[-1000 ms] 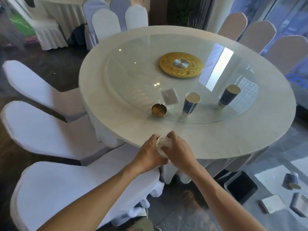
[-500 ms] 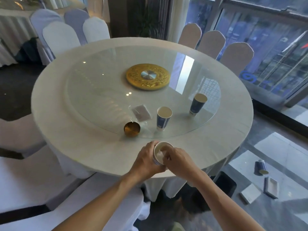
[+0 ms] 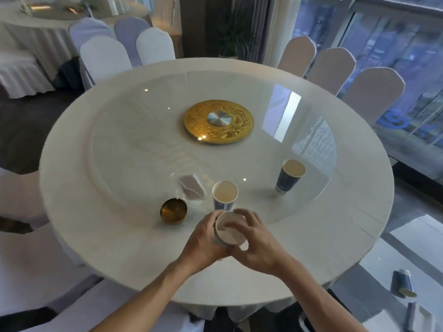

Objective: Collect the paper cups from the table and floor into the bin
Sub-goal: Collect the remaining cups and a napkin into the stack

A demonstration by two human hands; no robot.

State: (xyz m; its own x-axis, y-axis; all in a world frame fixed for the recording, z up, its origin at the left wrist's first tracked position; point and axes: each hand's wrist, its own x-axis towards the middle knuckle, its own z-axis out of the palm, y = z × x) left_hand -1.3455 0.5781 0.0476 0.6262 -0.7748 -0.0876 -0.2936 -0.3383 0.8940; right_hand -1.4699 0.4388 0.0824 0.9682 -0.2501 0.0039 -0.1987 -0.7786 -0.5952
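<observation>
Cups first: the left hand (image 3: 203, 240) and right hand (image 3: 256, 243) together clasp a thin-walled held cup (image 3: 230, 232), mouth up, at lower centre. Just above it stands a blue paper cup (image 3: 224, 195), upright, nearly touching. A second cup (image 3: 290, 176) stands farther right on the smooth glass turntable (image 3: 143, 144).

A round table (image 3: 100, 236) fills mid-frame; two paper cups (image 3: 224, 194) (image 3: 289, 176), a brass dish (image 3: 173, 210) and a clear packet (image 3: 191, 186) sit lower centre.
</observation>
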